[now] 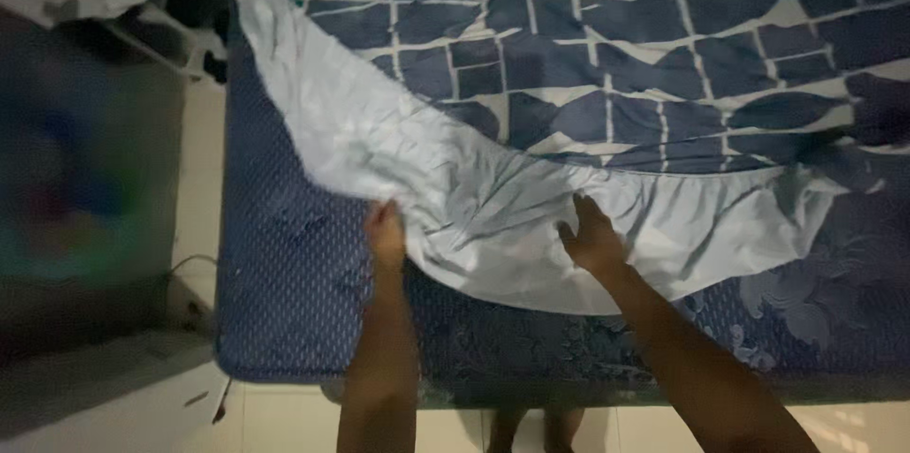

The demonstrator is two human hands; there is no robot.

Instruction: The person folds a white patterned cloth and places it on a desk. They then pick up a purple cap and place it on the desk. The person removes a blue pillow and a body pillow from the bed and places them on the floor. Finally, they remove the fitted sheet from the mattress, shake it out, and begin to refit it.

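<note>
Just one view here — a head-worn camera, looking steeply down from above the foot end of a dark blue patterned mattress (pixel 284 301). It faces forward across the bed, so the near mattress edge runs along the bottom of the frame and the navy-and-white geometric print bed sheet (pixel 607 55) fills the top and right. Pretty close in — both forearms come up from the bottom edge, left hand (pixel 386 235) at centre-left and right hand (pixel 592 237) at centre, and bare feet peek in at the very bottom on pale glossy floor tiles (pixel 284 420). The left side of the frame is blurry and dim. No second view to overlap with.
</note>
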